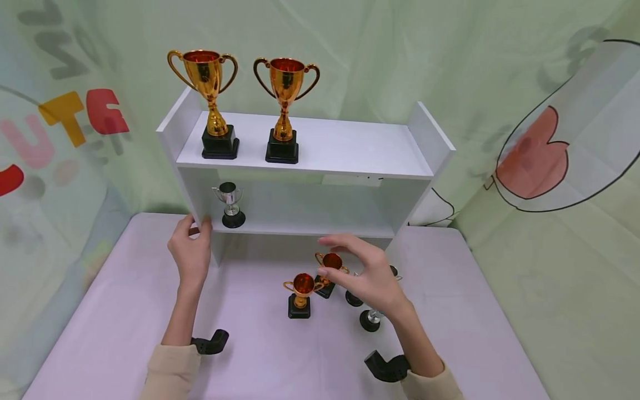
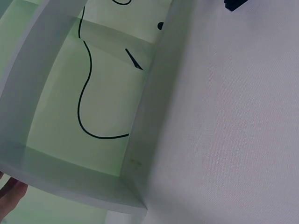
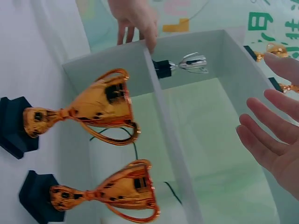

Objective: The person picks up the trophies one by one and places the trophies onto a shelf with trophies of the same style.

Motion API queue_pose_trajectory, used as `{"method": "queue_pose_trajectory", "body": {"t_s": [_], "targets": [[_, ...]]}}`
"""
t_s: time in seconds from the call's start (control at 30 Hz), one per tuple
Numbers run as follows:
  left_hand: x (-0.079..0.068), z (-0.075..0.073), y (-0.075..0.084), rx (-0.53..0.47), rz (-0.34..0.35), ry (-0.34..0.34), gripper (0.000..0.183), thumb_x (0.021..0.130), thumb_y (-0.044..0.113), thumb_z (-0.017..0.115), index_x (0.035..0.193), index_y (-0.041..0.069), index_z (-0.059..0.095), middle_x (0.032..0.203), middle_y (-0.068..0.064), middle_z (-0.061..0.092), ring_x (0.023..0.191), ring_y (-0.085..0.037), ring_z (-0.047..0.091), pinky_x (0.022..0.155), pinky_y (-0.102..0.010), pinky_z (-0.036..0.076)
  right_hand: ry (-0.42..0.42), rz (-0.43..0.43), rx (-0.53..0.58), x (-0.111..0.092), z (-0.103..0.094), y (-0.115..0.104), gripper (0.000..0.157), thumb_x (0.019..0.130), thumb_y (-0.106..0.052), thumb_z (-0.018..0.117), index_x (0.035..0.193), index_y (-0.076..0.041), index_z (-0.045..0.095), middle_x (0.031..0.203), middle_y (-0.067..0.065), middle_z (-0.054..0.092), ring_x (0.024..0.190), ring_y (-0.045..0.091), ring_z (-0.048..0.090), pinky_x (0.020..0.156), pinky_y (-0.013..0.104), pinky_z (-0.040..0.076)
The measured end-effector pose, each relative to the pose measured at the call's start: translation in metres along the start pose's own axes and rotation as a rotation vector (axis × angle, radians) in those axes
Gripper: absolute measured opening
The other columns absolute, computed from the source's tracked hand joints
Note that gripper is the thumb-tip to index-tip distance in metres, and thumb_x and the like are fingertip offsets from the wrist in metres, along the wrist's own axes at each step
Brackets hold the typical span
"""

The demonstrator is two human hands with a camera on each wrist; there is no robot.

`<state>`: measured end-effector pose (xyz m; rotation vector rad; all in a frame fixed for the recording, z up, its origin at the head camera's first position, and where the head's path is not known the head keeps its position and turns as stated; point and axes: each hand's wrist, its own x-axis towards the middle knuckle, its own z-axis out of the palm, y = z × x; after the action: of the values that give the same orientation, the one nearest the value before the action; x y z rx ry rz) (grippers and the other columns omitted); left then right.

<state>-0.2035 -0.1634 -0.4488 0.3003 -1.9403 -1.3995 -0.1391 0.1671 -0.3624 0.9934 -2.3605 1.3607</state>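
My left hand (image 1: 192, 253) grips the left side panel of a white shelf unit (image 1: 310, 229), thumb on the inner side and fingers outside. Just above that thumb, a small silver trophy cup (image 1: 230, 203) stands on the middle shelf. My right hand (image 1: 370, 275) holds nothing; its fingers and thumb are spread in front of the shelf, over the small trophies. In the head view it overlaps one small gold trophy (image 1: 332, 260). Another small gold trophy (image 1: 302, 286) stands to its left. Two silver trophies, one with its base (image 1: 370, 320) showing, are partly hidden behind the hand.
On the top shelf stand two larger gold trophies, a left one (image 1: 216, 125) and a right one (image 1: 284, 119), both on black bases. A pale cloth covers the table (image 1: 450, 333). Behind hangs a green printed curtain (image 1: 370, 61).
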Motion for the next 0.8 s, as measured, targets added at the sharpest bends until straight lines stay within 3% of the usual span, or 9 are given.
{"method": "queue_pose_trajectory", "body": {"t_s": [0.23, 0.47, 0.67, 0.8], "targets": [[0.000, 0.001, -0.001, 0.005, -0.008, -0.001, 0.024, 0.096, 0.010, 0.066, 0.116, -0.001, 0.075, 0.113, -0.018, 0.074, 0.079, -0.008, 0.058, 0.063, -0.008, 0.045, -0.080, 0.037, -0.021, -0.012, 0.014, 0.010, 0.054, 0.082, -0.012, 0.087, 0.132, -0.014, 0.067, 0.127, -0.001, 0.070, 0.113, 0.013, 0.066, 0.095, 0.036, 0.056], [0.000, 0.000, -0.001, -0.003, 0.000, 0.002, 0.026, 0.096, 0.010, 0.066, 0.118, -0.001, 0.074, 0.115, -0.019, 0.074, 0.082, -0.022, 0.061, 0.063, -0.008, 0.044, -0.094, 0.070, -0.045, -0.021, 0.026, 0.018, 0.054, 0.083, -0.013, 0.086, 0.133, -0.014, 0.066, 0.130, 0.003, 0.070, 0.115, 0.018, 0.066, 0.094, 0.034, 0.057], [-0.001, -0.001, -0.001, 0.005, 0.001, -0.005, 0.025, 0.096, 0.010, 0.067, 0.118, 0.000, 0.074, 0.116, -0.019, 0.074, 0.082, -0.016, 0.060, 0.063, -0.008, 0.044, -0.105, 0.153, -0.033, -0.026, 0.035, 0.023, 0.055, 0.084, -0.016, 0.086, 0.135, -0.016, 0.065, 0.135, -0.002, 0.068, 0.125, 0.020, 0.063, 0.100, 0.040, 0.055], [-0.001, -0.001, 0.000, 0.002, 0.005, -0.007, 0.025, 0.096, 0.009, 0.066, 0.118, -0.001, 0.074, 0.116, -0.019, 0.074, 0.083, -0.020, 0.061, 0.063, -0.008, 0.044, -0.101, 0.179, -0.017, -0.029, 0.039, 0.027, 0.056, 0.084, -0.016, 0.086, 0.136, -0.015, 0.065, 0.137, -0.002, 0.067, 0.126, 0.019, 0.062, 0.104, 0.044, 0.053]]}}
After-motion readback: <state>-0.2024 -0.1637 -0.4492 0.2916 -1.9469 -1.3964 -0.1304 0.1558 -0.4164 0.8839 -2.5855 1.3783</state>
